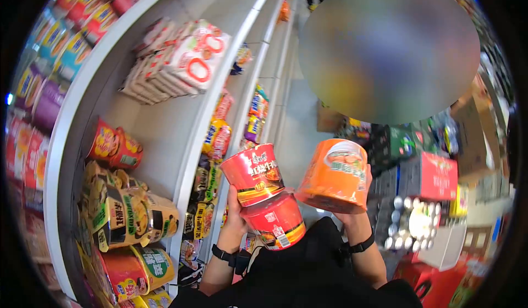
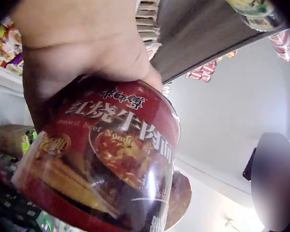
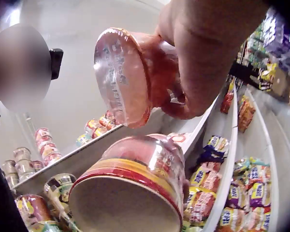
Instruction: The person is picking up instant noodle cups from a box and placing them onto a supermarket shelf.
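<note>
In the head view, two red instant noodle cups (image 1: 257, 177) hang together end to end in front of the body. My left hand (image 1: 235, 212) grips them from the left side. The left wrist view shows the hand (image 2: 87, 48) over a red cup (image 2: 116, 145) in shiny clear wrap, with a beef noodle picture on its label. My right hand (image 1: 355, 219) holds an orange instant noodle tub (image 1: 335, 170), tilted beside the red cups. In the right wrist view, fingers (image 3: 198, 72) curl round the orange tub (image 3: 121, 77), above the pale base of a red cup (image 3: 130, 203).
On the left, a shelf (image 1: 165, 126) carries white and red noodle packs (image 1: 187, 60), red cups (image 1: 115, 143) and wrapped beige cups (image 1: 129, 214). Lower shelves hold bagged noodles (image 1: 217, 137). To the right stand a red box (image 1: 434, 176) and stacked cans (image 1: 410, 223).
</note>
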A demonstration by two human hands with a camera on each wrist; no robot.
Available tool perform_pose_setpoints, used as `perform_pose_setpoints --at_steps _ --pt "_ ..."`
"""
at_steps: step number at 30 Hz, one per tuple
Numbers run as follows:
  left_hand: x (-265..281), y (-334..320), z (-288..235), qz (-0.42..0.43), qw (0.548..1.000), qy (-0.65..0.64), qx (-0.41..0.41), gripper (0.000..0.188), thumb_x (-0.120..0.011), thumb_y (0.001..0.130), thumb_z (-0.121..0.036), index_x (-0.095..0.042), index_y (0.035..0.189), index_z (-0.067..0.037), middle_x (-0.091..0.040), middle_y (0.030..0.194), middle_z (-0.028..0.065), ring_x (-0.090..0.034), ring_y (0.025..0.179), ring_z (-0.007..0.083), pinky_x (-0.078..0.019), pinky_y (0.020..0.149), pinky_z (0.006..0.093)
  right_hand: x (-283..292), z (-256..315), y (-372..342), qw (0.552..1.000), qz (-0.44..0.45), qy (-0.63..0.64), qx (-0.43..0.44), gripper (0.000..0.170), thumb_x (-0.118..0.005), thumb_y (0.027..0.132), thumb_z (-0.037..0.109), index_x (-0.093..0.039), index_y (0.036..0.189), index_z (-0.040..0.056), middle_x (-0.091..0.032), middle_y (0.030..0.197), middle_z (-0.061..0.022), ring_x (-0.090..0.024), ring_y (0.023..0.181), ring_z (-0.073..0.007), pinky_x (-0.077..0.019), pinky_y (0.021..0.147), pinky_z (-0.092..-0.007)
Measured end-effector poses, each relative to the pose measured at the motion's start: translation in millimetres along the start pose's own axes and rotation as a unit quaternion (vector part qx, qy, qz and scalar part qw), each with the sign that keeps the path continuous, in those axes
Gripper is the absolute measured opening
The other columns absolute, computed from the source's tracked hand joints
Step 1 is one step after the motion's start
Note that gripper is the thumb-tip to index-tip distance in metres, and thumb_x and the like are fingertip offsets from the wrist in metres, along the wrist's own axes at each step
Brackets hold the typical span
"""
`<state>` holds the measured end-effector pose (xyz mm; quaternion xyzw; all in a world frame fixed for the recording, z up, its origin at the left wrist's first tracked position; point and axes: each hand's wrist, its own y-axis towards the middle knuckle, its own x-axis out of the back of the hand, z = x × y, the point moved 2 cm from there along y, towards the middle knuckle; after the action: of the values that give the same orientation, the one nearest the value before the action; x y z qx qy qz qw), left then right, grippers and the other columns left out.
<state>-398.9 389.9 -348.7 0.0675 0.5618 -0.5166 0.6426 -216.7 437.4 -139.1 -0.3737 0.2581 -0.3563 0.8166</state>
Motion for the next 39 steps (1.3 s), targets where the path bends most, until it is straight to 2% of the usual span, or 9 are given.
perform_pose_setpoints --at_steps 4,6,8,11,16,18,19,32,39 --pt "-13.2 5.3 -39.3 -0.028 0.999 -0.017 -0.039 0.087 -0.043 0.098 -0.074 -0.039 0.153 -0.006 -0.057 0.146 0.0166 -0.061 0.129 0.0304 -0.0508 0.108 0.0489 -52.1 -5.4 43.6 0.985 0.146 0.077 -0.054 0.084 -0.047 0.097 0.069 -0.039 0.154 0.0078 -0.05 0.153 -0.0179 -0.052 0.137 -0.0381 -0.0424 0.114 -0.0569" --pt "-23.3 18.9 -50.0 0.003 0.998 -0.055 -0.043 0.087 -0.042 0.098 -0.073 -0.039 0.152 -0.005 -0.057 0.146 0.017 -0.061 0.129 0.0302 -0.0505 0.108 0.0487 -58.3 8.0 63.4 0.996 0.05 -0.023 -0.072 0.083 -0.047 0.097 0.069 -0.043 0.153 0.0085 -0.052 0.151 -0.018 -0.054 0.135 -0.0388 -0.0427 0.114 -0.0576" --pt "-22.3 36.1 -53.8 -0.01 0.996 -0.04 -0.073 0.089 -0.04 0.098 -0.075 -0.038 0.153 -0.004 -0.055 0.147 0.0182 -0.058 0.132 0.0304 -0.0485 0.11 0.0496 -68.2 21.2 78.6 0.978 0.131 0.083 -0.139 0.082 -0.046 0.097 0.07 -0.045 0.152 0.0088 -0.055 0.148 -0.0188 -0.057 0.132 -0.0395 -0.0429 0.113 -0.0579" --pt "-57.5 60.6 -64.1 0.066 0.992 -0.072 -0.082 0.091 -0.035 0.099 -0.076 -0.036 0.154 -0.004 -0.052 0.15 0.0192 -0.055 0.135 0.0316 -0.0451 0.113 0.0514 -58.4 43.2 100.2 0.977 -0.025 -0.007 -0.21 0.08 -0.047 0.097 0.071 -0.049 0.148 0.0103 -0.058 0.146 -0.0162 -0.059 0.129 -0.0379 -0.0443 0.111 -0.0569" --pt "-89.6 118.5 -73.0 -0.048 0.99 -0.062 -0.122 0.09 -0.033 0.099 -0.075 -0.036 0.154 -0.004 -0.051 0.151 0.0188 -0.055 0.136 0.0317 -0.045 0.113 0.0515 -70.6 105.6 159.7 0.974 -0.048 -0.024 -0.222 0.067 -0.045 0.103 0.062 -0.046 0.151 0.0143 -0.053 0.15 -0.0143 -0.05 0.139 -0.0348 -0.0395 0.115 -0.0573" --pt "-100.6 145.9 -82.9 -0.072 0.986 -0.049 -0.142 0.089 -0.033 0.099 -0.075 -0.036 0.154 -0.005 -0.05 0.152 0.0187 -0.055 0.136 0.0315 -0.0451 0.113 0.0513 -82.2 132.7 196.7 0.973 -0.043 -0.179 -0.139 0.066 -0.042 0.104 0.06 -0.045 0.152 0.0147 -0.053 0.15 -0.0143 -0.051 0.139 -0.0338 -0.0388 0.116 -0.0576" --pt "-101.6 154.9 -83.1 -0.086 0.983 -0.062 -0.15 0.089 -0.033 0.099 -0.075 -0.037 0.154 -0.005 -0.05 0.152 0.0186 -0.055 0.136 0.0313 -0.0455 0.113 0.0511 -93.0 143.0 216.4 0.975 -0.054 -0.026 -0.216 0.07 -0.041 0.103 0.064 -0.046 0.151 0.0131 -0.055 0.148 -0.0146 -0.053 0.136 -0.0344 -0.0396 0.115 -0.0566" --pt "-117.2 157.1 -120.4 -0.253 0.924 -0.075 -0.279 0.088 -0.036 0.098 -0.076 -0.039 0.152 -0.006 -0.055 0.148 0.018 -0.059 0.13 0.0317 -0.0518 0.107 0.0504 -136.7 95.0 343.8 0.894 0.024 -0.036 -0.446 0.075 -0.042 0.101 0.065 -0.043 0.153 0.0121 -0.051 0.152 -0.0147 -0.051 0.137 -0.034 -0.0425 0.113 -0.0546" --pt "-121.4 90.9 -62.4 -0.392 0.835 -0.137 -0.36 0.083 -0.044 0.1 -0.07 -0.039 0.151 -0.004 -0.054 0.147 0.0179 -0.06 0.13 0.0302 -0.051 0.109 0.0493 -139.9 40.2 327.6 0.926 0.087 -0.219 -0.294 0.076 -0.046 0.1 0.065 -0.037 0.156 0.0126 -0.05 0.151 -0.0091 -0.051 0.137 -0.0297 -0.0415 0.116 -0.0486"
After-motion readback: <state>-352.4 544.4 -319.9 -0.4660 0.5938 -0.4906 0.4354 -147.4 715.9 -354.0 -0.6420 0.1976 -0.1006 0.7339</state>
